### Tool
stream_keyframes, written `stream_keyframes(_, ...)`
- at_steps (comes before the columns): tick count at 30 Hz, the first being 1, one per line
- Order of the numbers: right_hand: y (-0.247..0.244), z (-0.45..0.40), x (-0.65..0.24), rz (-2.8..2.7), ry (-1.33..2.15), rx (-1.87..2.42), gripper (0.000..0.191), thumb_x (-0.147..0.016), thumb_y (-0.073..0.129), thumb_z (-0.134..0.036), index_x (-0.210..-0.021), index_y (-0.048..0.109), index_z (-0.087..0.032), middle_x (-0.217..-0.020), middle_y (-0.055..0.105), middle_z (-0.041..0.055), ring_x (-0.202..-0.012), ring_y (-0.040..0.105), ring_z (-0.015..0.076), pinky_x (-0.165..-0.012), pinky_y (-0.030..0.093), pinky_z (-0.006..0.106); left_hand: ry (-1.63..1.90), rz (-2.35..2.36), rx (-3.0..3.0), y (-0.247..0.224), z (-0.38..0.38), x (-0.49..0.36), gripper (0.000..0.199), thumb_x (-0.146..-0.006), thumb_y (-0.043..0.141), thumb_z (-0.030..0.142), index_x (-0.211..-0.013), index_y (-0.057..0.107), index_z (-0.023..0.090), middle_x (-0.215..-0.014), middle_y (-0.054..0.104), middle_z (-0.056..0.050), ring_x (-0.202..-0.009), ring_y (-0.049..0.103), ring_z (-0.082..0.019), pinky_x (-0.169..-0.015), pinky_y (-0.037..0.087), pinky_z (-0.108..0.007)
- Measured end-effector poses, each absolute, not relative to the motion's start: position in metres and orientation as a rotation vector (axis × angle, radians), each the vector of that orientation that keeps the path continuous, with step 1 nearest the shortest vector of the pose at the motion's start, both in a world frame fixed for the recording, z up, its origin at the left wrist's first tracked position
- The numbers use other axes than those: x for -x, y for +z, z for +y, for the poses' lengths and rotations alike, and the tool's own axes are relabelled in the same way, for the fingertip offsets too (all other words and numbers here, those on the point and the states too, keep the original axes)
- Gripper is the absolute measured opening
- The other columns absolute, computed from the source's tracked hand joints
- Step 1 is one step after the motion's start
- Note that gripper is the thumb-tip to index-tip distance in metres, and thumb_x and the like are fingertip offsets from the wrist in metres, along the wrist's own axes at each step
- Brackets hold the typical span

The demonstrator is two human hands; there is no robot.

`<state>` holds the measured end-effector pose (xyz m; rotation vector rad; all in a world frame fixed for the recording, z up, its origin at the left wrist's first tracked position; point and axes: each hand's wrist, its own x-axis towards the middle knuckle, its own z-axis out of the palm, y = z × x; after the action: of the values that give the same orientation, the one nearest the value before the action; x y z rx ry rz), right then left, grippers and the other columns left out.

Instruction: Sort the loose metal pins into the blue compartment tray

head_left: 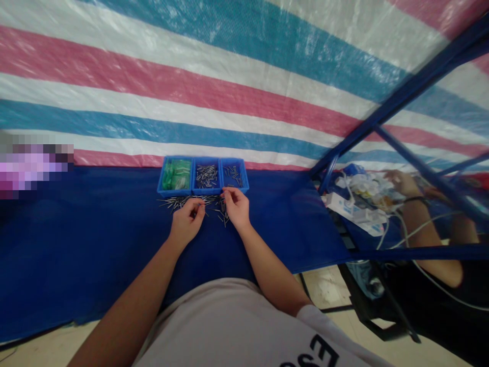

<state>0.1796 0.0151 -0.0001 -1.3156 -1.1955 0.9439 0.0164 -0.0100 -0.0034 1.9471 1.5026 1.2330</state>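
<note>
Three blue bins stand joined in a row on the blue table. The left bin (162,178) holds green plastic packets (179,175), the middle bin (207,192) many small metal pins (207,176), the right bin (246,179) fewer pins (234,176). Loose metal pins (173,202) lie spread in front of the bins. My left hand (188,219) is pinched at the near side of this pile, apparently on a thin pin. Just below the right bin, my right hand (236,206) has thumb and fingertips together; what lies between them is too small to make out.
A striped plastic sheet (229,92) rises behind the blue table (95,229). At the right, past a blue metal frame (367,125), another person's arm (420,224) reaches over white items and cables (362,188). A blurred purple patch (30,165) shows far left.
</note>
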Motion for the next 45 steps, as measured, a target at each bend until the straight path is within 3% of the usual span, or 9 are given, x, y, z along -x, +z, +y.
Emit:
stream_keyframes(9, 0.002, 0.007, -0.179, -1.991, 0.636, 1.275, 0.020, -0.084, 0.053, -0.021, -0.098, 0.066, -0.017, -0.092, 0.065, 0.0009, -0.086, 0.053, 0.0087, -0.086, 0.040, 0.021, 1.255, 1.551, -1.928, -0.002, -0.010, -0.017, 0.017, -0.085, 0.051, 0.032, -0.093, 0.061, 0.019, -0.057, 0.052, 0.006, -0.046, 0.046, -0.008, -0.052, 0.038, -0.020)
stream_keyframes(16, 0.012, 0.002, -0.178, -2.276, 0.634, 1.377, 0.025, -0.079, 0.064, -0.032, -0.101, 0.065, -0.020, -0.092, 0.063, 0.0015, -0.094, 0.047, 0.0122, -0.091, 0.027, 0.027, 1.309, 1.608, -1.907, 0.001, -0.010, -0.017, 0.015, -0.084, 0.052, 0.029, -0.091, 0.061, 0.019, -0.057, 0.054, 0.006, -0.047, 0.047, -0.008, -0.053, 0.038, -0.020)
stream_keyframes(20, 0.015, 0.000, -0.178, -2.290, 0.655, 1.389, 0.023, -0.080, 0.061, -0.028, -0.102, 0.065, -0.021, -0.091, 0.063, 0.0020, -0.097, 0.046, 0.0123, -0.092, 0.025, 0.027, 1.315, 1.610, -1.916, 0.000, -0.009, -0.017, 0.015, -0.084, 0.053, 0.028, -0.091, 0.062, 0.019, -0.059, 0.055, 0.006, -0.048, 0.049, -0.008, -0.054, 0.039, -0.020)
stream_keyframes(26, 0.011, 0.000, -0.175, -2.112, 0.697, 1.314, 0.026, -0.077, 0.061, -0.021, -0.102, 0.065, -0.021, -0.084, 0.063, 0.0010, -0.090, 0.051, 0.0106, -0.095, 0.033, 0.027, 1.292, 1.614, -1.916, 0.000, -0.009, -0.017, 0.016, -0.084, 0.052, 0.030, -0.091, 0.061, 0.019, -0.060, 0.056, 0.005, -0.049, 0.049, -0.009, -0.054, 0.041, -0.020)
stream_keyframes(31, 0.007, 0.000, -0.172, -1.745, 0.881, 1.186, 0.026, -0.079, 0.056, -0.027, -0.101, 0.062, -0.016, -0.083, 0.064, 0.0007, -0.074, 0.059, 0.0052, -0.078, 0.048, 0.018, 1.296, 1.547, -1.931, 0.003, -0.009, -0.019, 0.017, -0.083, 0.054, 0.030, -0.095, 0.060, 0.019, -0.075, 0.063, 0.001, -0.058, 0.054, -0.010, -0.058, 0.045, -0.021)
stream_keyframes(37, 0.007, -0.001, -0.170, -1.589, 1.036, 1.076, 0.026, -0.078, 0.059, -0.031, -0.097, 0.061, -0.014, -0.083, 0.064, 0.0018, -0.071, 0.061, 0.0046, -0.071, 0.051, 0.015, 1.328, 1.467, -1.968, -0.001, -0.007, -0.018, 0.015, -0.084, 0.054, 0.025, -0.096, 0.061, 0.019, -0.081, 0.063, -0.001, -0.060, 0.054, -0.009, -0.060, 0.046, -0.021)
stream_keyframes(45, 0.003, 0.002, -0.169, -1.518, 1.039, 1.074, 0.024, -0.078, 0.061, -0.032, -0.094, 0.062, -0.014, -0.093, 0.064, 0.0039, -0.078, 0.062, 0.0051, -0.074, 0.052, 0.015, 1.332, 1.444, -1.935, -0.003, -0.006, -0.017, 0.015, -0.086, 0.053, 0.029, -0.094, 0.062, 0.019, -0.085, 0.064, -0.002, -0.068, 0.058, -0.012, -0.068, 0.048, -0.025)
